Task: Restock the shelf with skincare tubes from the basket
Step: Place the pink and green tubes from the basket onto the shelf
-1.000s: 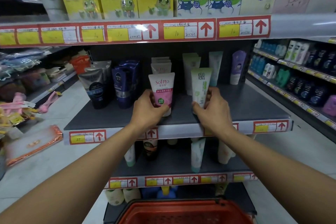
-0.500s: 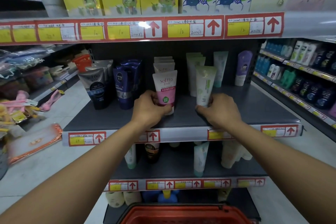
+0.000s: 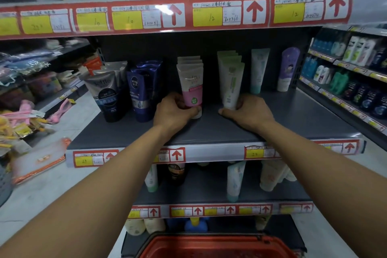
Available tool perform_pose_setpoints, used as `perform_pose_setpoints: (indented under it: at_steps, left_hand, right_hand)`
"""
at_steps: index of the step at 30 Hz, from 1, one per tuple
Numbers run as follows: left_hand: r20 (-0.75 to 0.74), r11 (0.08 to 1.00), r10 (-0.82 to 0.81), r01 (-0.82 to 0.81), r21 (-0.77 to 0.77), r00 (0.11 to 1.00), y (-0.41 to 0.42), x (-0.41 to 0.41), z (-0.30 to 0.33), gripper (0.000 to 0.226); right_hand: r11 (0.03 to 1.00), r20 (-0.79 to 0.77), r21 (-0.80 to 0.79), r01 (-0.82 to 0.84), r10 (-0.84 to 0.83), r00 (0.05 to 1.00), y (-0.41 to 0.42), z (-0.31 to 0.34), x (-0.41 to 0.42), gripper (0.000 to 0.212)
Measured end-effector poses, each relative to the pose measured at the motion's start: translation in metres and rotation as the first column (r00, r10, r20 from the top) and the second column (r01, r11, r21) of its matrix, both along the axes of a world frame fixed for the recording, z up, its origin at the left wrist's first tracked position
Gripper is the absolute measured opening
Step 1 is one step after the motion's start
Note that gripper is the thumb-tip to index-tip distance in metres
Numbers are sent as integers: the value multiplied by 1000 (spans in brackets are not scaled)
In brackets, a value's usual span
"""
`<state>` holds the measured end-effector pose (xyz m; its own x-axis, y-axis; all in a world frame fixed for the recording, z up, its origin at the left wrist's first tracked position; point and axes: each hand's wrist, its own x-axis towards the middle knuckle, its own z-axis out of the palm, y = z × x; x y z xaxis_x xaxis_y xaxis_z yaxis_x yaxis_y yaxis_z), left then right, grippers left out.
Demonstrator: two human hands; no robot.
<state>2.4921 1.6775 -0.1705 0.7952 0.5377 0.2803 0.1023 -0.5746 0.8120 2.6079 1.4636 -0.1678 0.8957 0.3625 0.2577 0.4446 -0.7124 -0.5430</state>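
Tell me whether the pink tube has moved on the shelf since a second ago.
Yes. The pink tube, gripped by the left hand, went back from the shelf's front edge toward its row.

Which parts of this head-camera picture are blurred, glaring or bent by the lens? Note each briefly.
Head view: motion blur smears print on the pink tube and green tube; glare whitens the price strip; wide-angle distortion bows the shelf edge; under-shelf shadow darkens the back, and the red basket is cropped.
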Motion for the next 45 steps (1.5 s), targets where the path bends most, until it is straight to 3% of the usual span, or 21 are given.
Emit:
perform_pose_setpoints:
  at_steps: [2, 5, 7, 20, 24, 28, 31, 37, 41, 45]
  left_hand:
    - [-6, 1000, -10, 10, -3, 1000, 0, 1, -1, 48]
    - [-17, 1000, -23, 23, -9, 1000, -1, 1, -1, 49]
    - [-15, 1000, -18, 17, -10, 1000, 0, 2, -2, 49]
    - [-12, 1000, 19, -19, -7, 1000, 3, 3, -5, 47]
    - [-25, 1000, 17, -17, -3, 1000, 1, 1, -3, 55]
    - [-90, 999, 26, -24, 25, 996, -1, -4, 0, 72]
    - [-150, 998, 55, -48, 49, 987, -1, -8, 4, 72]
    - [-237, 997, 42, -24, 79, 970, -5, -18, 12, 75]
    - [-289, 1000, 19, -14, 19, 957, -5, -29, 21, 73]
    - [-196, 994, -57, 37, -105, 979, -18, -50, 24, 57]
  right_hand:
    - [1000, -2, 23, -20, 20, 1000, -1, -2, 1, 67]
    - [998, 13, 13, -69, 69, 998, -2, -3, 3, 32]
    - [997, 22, 14, -76, 76, 997, -2, -4, 4, 26]
    - [997, 76, 5, -81, 80, 994, -3, -4, 2, 32]
    - [997, 72, -5, -73, 73, 995, -3, -5, 3, 39]
    - [995, 24, -41, -92, 93, 995, -4, -2, 5, 53]
    - [990, -28, -96, -106, 104, 994, -8, 6, 5, 55]
    - [991, -121, -59, -124, 116, 986, -20, 12, 1, 58]
    - [980, -86, -146, -133, 121, 989, -25, 18, -12, 58]
    - [939, -8, -322, -117, 121, 993, -28, 20, -36, 58]
